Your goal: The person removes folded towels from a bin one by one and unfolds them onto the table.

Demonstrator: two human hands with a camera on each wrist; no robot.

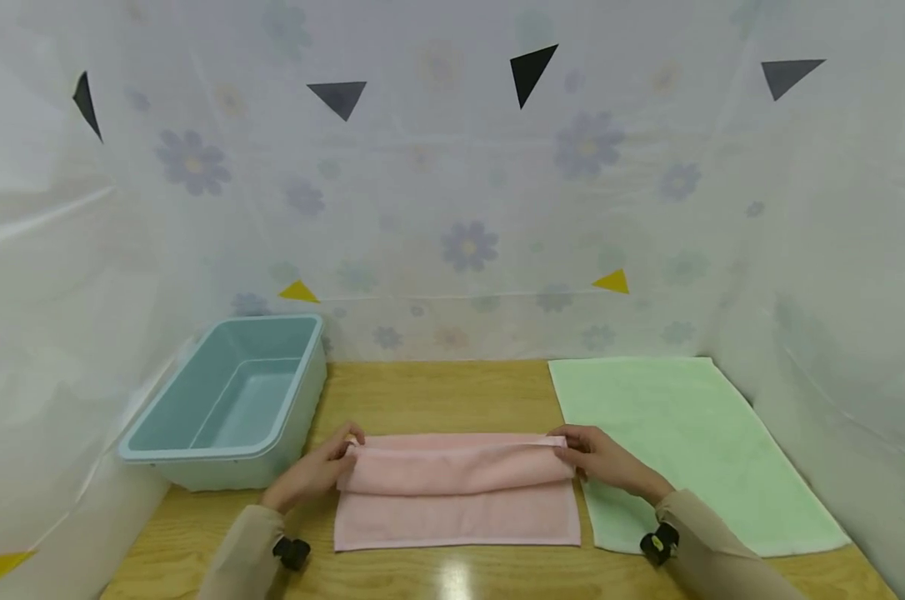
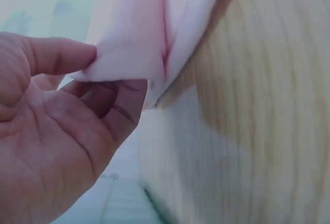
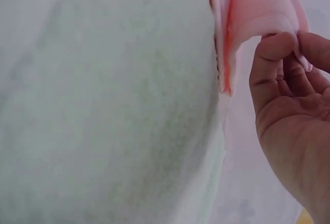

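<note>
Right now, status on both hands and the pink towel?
Left hand and right hand each pinch a corner of the pink towel, half folded. Green towel alongside, bin left; nothing blocking.

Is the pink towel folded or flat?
Partly folded: the pink towel has its far edge doubled over, pinched by the left hand and right hand.

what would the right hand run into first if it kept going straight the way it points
Likely the left hand: the right hand points leftward along the pink towel whose folded edge both hands pinch; depth is unclear.
</note>
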